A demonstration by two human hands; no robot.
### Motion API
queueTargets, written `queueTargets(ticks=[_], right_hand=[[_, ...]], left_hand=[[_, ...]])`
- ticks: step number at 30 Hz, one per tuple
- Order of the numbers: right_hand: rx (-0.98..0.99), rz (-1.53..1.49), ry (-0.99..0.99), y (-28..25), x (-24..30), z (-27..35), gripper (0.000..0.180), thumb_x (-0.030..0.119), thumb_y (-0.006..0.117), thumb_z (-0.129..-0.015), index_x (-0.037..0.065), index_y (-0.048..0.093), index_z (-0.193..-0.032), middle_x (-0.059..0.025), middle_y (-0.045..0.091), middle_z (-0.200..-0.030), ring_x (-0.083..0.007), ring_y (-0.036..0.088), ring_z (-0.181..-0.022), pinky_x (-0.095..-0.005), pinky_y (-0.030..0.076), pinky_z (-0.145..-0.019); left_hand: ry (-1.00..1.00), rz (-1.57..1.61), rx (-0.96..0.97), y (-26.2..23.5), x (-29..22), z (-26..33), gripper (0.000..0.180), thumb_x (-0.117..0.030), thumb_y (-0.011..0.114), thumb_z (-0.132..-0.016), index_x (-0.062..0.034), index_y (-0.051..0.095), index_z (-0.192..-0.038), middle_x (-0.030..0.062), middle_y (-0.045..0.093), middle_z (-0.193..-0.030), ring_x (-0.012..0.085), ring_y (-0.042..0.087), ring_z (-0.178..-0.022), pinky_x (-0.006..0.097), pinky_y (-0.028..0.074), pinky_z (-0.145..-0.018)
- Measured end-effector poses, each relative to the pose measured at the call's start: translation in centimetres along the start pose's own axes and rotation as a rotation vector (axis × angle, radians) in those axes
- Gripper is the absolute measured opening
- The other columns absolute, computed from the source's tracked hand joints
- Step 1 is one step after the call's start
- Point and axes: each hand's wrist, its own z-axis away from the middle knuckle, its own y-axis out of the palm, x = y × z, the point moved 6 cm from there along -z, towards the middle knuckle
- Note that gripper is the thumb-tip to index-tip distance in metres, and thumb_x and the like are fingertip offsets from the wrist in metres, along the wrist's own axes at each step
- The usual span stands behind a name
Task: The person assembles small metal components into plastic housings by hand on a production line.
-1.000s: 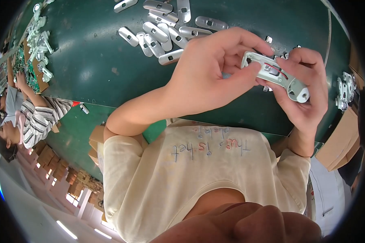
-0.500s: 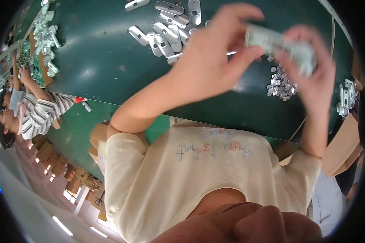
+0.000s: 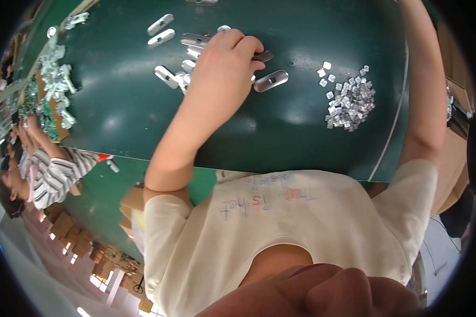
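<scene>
My left hand [image 3: 225,61] is over a loose group of silver oval metal plates, fingers bent. Between its thumb and fingertips is the end of one oval metal plate [image 3: 265,55]; the rest of that plate is hidden by the hand. Just right of the thumb lies another oval plate [image 3: 271,81] with a small square hole. More plates, such as one oval plate [image 3: 166,77], lie left of and under the hand. My right forearm [image 3: 426,79] reaches up past the top edge at the right, and the right hand is out of the picture.
Small clear square pieces [image 3: 349,105] form a pile on the green table [image 3: 280,137], near the right. Pale translucent parts [image 3: 58,79] are heaped along the left. A co-worker in a striped shirt [image 3: 53,171] sits at far left. Cardboard boxes [image 3: 452,169] stand at right.
Both hands held a pale, blurred part together; it is now out of sight. My left hand has moved left to the oval plates, and my right hand has gone up out of view.
</scene>
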Motion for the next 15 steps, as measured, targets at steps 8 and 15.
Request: queueTargets(ticks=[8, 15], right_hand=[[0.262, -0.048, -0.002, 6.3, 6.3, 15.7, 0.014, 0.002, 0.064, -0.076, 0.0, 0.059, -0.089, -0.0096, 0.055, -0.082, -0.0232, 0.057, -0.069, -0.0302, 0.046, -0.062], [0.2, -0.04, 0.04, 6.2, 6.2, 16.8, 0.012, -0.002, 0.062, -0.074, 0.001, 0.054, -0.084, -0.0107, 0.052, -0.077, -0.0263, 0.056, -0.067, -0.0327, 0.045, -0.06]], left_hand=[[-0.371, 0.978, -0.008, 0.2, 1.1, 0.5, 0.018, 0.0, 0.061, -0.081, 0.0026, 0.06, -0.098, 0.0076, 0.062, -0.086, 0.0134, 0.062, -0.074, 0.023, 0.05, -0.064], [-0.368, 1.195, 0.033, 0.1, -1.4, 0.5, 0.03, 0.004, 0.06, -0.081, 0.0039, 0.054, -0.111, 0.0052, 0.058, -0.082, 0.0203, 0.066, -0.078, 0.025, 0.051, -0.064]])
